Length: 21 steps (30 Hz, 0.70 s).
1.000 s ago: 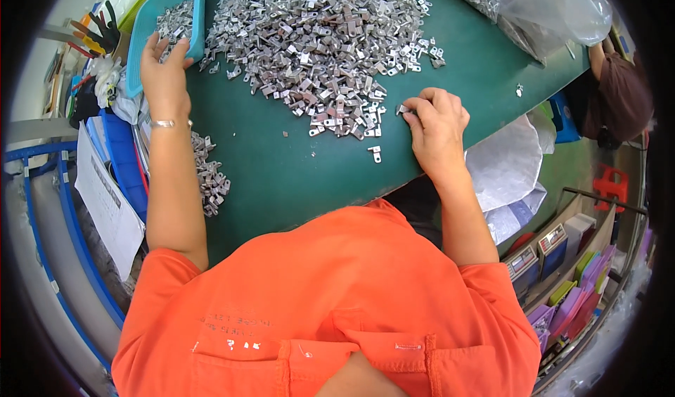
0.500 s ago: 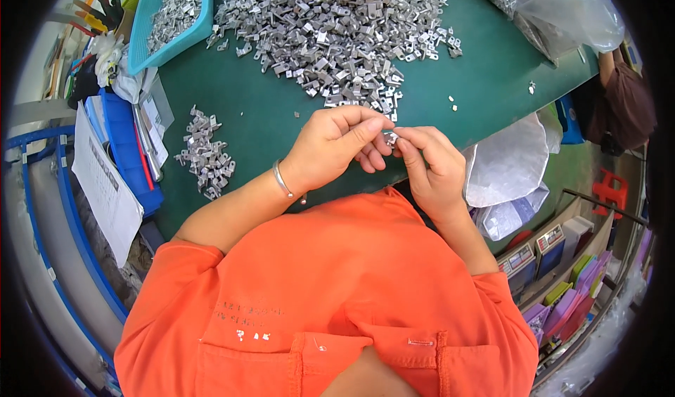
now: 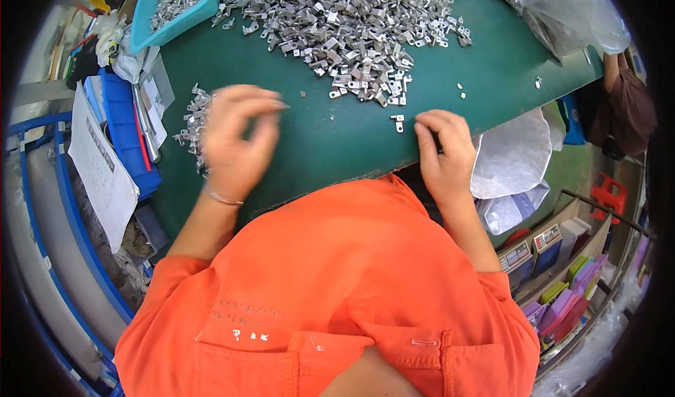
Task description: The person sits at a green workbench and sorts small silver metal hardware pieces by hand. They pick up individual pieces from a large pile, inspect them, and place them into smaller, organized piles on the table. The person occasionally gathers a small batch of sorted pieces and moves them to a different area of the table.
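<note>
My left hand is raised over the left part of the green table, beside a small pile of metal brackets that it partly covers. Motion smears its fingers; a small greyish spot shows at the fingertips, but I cannot tell if it is a held piece. My right hand rests near the table's front edge, fingers bent, thumb and forefinger slightly apart with nothing visible between them. Just left of its fingertips, apart from them, lies a single small metal bracket. Beyond spreads a large heap of similar brackets.
A turquoise basket of metal pieces stands at the back left. Papers and a blue tray lie along the left side. A clear plastic bag sits at the back right, and a white sack hangs beside the right edge.
My hands were together at the middle over a small metal piece. Now my left hand has swung left toward the small pile, and my right has drawn slightly right. The lone bracket shows.
</note>
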### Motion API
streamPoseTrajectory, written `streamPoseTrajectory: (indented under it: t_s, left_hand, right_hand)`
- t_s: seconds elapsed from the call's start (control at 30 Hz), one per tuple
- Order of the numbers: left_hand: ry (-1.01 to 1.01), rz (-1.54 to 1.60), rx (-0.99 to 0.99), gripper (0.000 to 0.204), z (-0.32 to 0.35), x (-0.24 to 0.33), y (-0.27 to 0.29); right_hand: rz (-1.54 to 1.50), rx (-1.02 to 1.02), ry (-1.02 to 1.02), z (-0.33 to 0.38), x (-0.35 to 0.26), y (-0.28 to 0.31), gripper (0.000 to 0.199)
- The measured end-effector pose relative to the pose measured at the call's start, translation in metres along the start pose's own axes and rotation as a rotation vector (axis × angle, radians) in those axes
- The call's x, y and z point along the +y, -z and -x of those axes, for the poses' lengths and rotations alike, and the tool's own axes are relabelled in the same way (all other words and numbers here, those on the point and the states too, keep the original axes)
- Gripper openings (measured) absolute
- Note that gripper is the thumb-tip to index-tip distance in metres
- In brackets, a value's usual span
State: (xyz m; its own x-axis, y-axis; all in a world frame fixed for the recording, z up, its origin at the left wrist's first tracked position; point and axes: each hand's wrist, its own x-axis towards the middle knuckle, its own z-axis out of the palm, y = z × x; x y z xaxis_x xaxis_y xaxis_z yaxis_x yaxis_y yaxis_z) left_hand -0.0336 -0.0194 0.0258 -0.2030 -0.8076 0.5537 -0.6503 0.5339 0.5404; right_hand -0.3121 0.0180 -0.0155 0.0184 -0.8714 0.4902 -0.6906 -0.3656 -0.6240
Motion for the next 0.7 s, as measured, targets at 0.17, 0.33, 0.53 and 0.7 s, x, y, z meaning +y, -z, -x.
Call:
streamPoseTrajectory:
  t_s: [0.17,0.33,0.53,0.7]
  left_hand:
    - [0.235,-0.350,-0.002,0.018,0.027,-0.056,0.060]
    - [0.159,-0.314,0.091,0.014,0.028,-0.043,0.051]
    - [0.542,0.543,-0.352,0.031,0.012,0.012,-0.014]
    - [0.499,0.883,-0.641,0.028,0.002,0.035,-0.054]
  right_hand:
    - [0.126,-0.106,0.003,0.000,0.001,-0.009,0.020]
    - [0.077,-0.067,0.115,0.001,0.002,-0.017,0.018]
    - [-0.153,0.032,0.253,0.008,-0.008,-0.016,0.025]
    - [-0.270,0.088,0.365,0.008,-0.013,-0.015,0.036]
